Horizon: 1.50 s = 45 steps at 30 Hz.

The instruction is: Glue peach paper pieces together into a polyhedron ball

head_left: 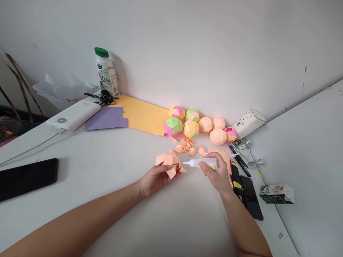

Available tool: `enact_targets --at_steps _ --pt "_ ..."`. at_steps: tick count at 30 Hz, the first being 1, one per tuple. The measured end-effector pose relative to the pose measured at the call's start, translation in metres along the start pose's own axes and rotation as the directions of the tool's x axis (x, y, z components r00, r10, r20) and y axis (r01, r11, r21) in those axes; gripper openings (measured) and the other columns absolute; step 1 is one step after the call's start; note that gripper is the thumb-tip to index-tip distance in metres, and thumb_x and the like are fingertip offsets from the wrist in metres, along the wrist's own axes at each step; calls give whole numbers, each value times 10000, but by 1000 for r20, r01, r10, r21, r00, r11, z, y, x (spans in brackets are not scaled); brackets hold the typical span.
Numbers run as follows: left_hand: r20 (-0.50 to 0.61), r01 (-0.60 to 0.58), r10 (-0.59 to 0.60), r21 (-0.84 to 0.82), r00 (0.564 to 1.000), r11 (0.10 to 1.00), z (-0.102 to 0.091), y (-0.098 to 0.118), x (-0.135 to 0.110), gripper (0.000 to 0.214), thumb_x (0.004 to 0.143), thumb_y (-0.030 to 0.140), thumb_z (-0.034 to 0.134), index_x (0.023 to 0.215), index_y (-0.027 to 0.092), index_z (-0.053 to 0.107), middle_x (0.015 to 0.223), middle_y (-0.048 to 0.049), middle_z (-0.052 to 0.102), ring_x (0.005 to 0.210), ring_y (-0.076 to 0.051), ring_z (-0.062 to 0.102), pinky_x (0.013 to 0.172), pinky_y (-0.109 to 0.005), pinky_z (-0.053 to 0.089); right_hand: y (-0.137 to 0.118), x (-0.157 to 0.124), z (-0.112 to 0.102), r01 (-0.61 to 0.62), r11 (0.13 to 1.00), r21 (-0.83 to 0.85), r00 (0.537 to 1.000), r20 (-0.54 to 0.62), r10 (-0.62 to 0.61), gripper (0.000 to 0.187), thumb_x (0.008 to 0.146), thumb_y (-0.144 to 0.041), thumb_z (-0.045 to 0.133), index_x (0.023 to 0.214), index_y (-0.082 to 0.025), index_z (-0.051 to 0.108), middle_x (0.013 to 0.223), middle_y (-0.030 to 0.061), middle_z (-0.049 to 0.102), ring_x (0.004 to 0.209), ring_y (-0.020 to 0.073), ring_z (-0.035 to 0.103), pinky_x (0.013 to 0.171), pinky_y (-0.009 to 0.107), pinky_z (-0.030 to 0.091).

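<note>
My left hand [154, 178] is closed around a partly built peach paper piece [169, 162] with flaps sticking out, held just above the white table [107, 200]. My right hand [218, 172] grips a small white glue bottle [201, 163] lying sideways, its nozzle pointing left at the paper piece and almost touching it. Loose folded peach paper units [186, 146] lie scattered just beyond both hands.
Several finished paper balls [190, 125] sit against the wall. Orange paper [144, 114] and purple paper [106, 118], a power bank [72, 116], keys [103, 97] and a bottle [107, 73] lie far left. A phone [26, 176] rests at left; pens [239, 162], a black case [250, 196] and a carton [277, 193] at right.
</note>
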State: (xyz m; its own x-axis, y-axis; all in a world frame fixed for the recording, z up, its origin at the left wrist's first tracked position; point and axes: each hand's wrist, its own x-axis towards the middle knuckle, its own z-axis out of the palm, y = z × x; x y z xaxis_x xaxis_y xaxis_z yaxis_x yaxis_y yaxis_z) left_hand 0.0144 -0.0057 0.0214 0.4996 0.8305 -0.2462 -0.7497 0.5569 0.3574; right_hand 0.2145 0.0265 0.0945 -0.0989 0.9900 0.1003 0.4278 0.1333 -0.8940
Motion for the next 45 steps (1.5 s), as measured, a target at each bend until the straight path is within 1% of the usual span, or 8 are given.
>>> enact_targets --at_steps 4,9,14,19,26,32,40,45 --pt "-27 30 -30 -18 999 999 0 -2 -1 108 776 193 597 852 143 654 929 -84 666 940 -223 616 899 -340 451 -7 -4 0 58 992 -109 997 60 -52 234 696 -369 670 792 -218 519 703 -14 525 587 130 482 494 229 383" --pt "-37 8 -9 -8 999 1000 -1 -1 1 113 775 168 593 861 139 660 896 -70 674 940 -216 620 919 -330 443 -8 -6 5 52 994 -99 992 122 -40 229 699 -379 662 770 -224 510 674 -16 524 571 136 475 494 241 379" --pt "-55 23 -23 -9 998 1000 1 -1 0 115 759 177 615 858 143 661 886 -72 681 941 -223 623 907 -333 449 -8 -6 5 66 992 -103 991 125 -53 226 691 -381 669 778 -232 522 681 -5 543 633 165 512 529 256 395" --pt "-50 28 -29 -15 998 1000 2 -1 -1 111 761 176 608 855 149 659 893 -73 678 931 -221 624 892 -332 453 -10 -7 5 109 982 -154 989 119 -91 220 705 -387 659 781 -232 524 694 -2 568 675 177 541 555 264 410" --pt "-5 12 -12 27 1000 1000 4 0 0 109 762 187 604 837 137 665 890 -82 668 892 -216 621 872 -336 458 -7 -11 8 134 977 -168 987 113 -116 216 709 -378 656 799 -231 527 696 -5 574 634 162 531 541 261 407" --pt "-1 1 -1 42 1000 999 4 -1 0 105 747 192 618 824 137 666 860 -82 670 887 -220 622 868 -334 458 -9 -11 7 137 975 -176 987 107 -120 217 703 -385 660 789 -231 533 716 3 589 677 176 552 554 261 415" --pt "-1 20 -20 24 1000 1000 5 0 -1 120 772 185 589 862 145 657 914 -83 663 927 -229 611 867 -346 460 -8 -14 10 146 978 -150 985 115 -129 204 707 -360 662 802 -231 536 736 3 591 682 171 555 566 260 423" --pt "3 24 -24 21 1000 999 4 -1 -1 97 785 181 578 831 142 654 920 -81 660 949 -223 603 891 -337 448 -10 -13 8 134 976 -174 988 104 -117 212 706 -381 662 787 -231 535 728 3 593 660 171 551 554 262 418"
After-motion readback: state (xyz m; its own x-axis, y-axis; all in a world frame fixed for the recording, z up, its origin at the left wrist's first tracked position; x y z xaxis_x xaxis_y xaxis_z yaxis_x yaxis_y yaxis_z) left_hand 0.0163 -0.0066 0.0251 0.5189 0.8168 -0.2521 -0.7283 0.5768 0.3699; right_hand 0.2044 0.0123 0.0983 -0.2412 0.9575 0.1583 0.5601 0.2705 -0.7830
